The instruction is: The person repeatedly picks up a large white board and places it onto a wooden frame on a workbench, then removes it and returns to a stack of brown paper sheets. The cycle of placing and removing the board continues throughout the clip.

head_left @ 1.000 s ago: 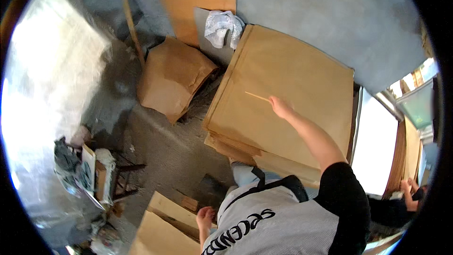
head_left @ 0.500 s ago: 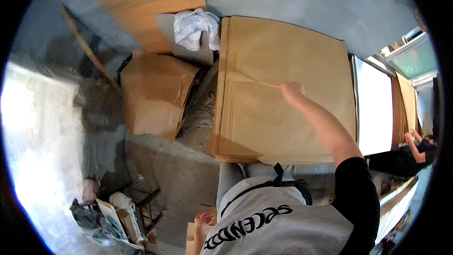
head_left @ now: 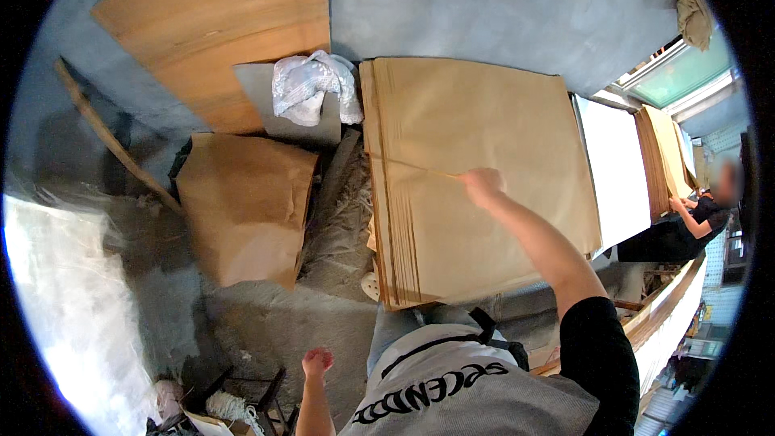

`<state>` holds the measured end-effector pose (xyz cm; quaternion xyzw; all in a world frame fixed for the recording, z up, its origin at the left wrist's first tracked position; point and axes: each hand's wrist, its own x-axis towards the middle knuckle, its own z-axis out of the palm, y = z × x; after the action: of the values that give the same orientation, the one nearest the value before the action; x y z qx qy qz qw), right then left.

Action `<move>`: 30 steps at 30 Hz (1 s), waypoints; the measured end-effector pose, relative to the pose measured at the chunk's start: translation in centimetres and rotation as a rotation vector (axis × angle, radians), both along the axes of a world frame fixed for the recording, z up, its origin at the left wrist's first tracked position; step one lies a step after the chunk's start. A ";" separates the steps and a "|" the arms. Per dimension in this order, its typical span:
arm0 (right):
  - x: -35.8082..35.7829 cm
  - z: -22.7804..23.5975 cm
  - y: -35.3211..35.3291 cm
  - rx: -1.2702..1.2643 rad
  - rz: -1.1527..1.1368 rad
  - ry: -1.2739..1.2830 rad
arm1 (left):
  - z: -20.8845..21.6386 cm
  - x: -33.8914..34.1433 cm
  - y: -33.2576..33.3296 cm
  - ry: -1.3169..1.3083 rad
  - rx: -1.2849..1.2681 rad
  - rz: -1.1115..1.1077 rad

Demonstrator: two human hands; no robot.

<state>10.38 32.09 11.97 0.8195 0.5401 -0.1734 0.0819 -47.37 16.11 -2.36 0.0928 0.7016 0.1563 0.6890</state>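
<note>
A thin, light-coloured stick (head_left: 442,173) is gripped in my right hand (head_left: 484,187), its far end pointing left across the top of a tall stack of large brown paper sheets (head_left: 492,113). Along the left side of the stack, the sheet edges are fanned out in narrow steps. My right arm reaches over the stack from the lower right. My left hand (head_left: 318,362) hangs over the floor, left of my apron (head_left: 476,387) and apart from the stack. Its fingers are curled in, and nothing shows in them.
Brown wrapping paper (head_left: 246,202) covers a bundle on the left. A whitish cloth (head_left: 311,85) hangs on a grey board behind it. A wooden pole (head_left: 113,141) leans at far left. White sheets (head_left: 612,169) stand right of the stack; beyond them, another person (head_left: 698,222) handles sheets.
The view has shifted, so the stack sits lower and its fanned left edge shows wider. My left hand has come forward and left, away from my side. My right hand still holds the stick.
</note>
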 end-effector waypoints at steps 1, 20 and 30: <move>-0.2 -1.4 0.8 0.065 0.030 -0.084 | -1.3 -0.3 0.1 -0.009 -0.075 -0.007; 0.2 -0.7 1.4 0.173 0.130 -0.065 | 2.3 4.2 -0.9 0.018 0.025 -0.162; -2.5 0.8 2.5 0.076 0.071 0.065 | 2.3 5.7 -1.3 0.069 -0.076 -0.218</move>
<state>7.83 34.58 12.82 0.7963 0.5773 -0.1764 0.0390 -41.70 14.80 -0.05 0.1479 0.7160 0.0505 0.6804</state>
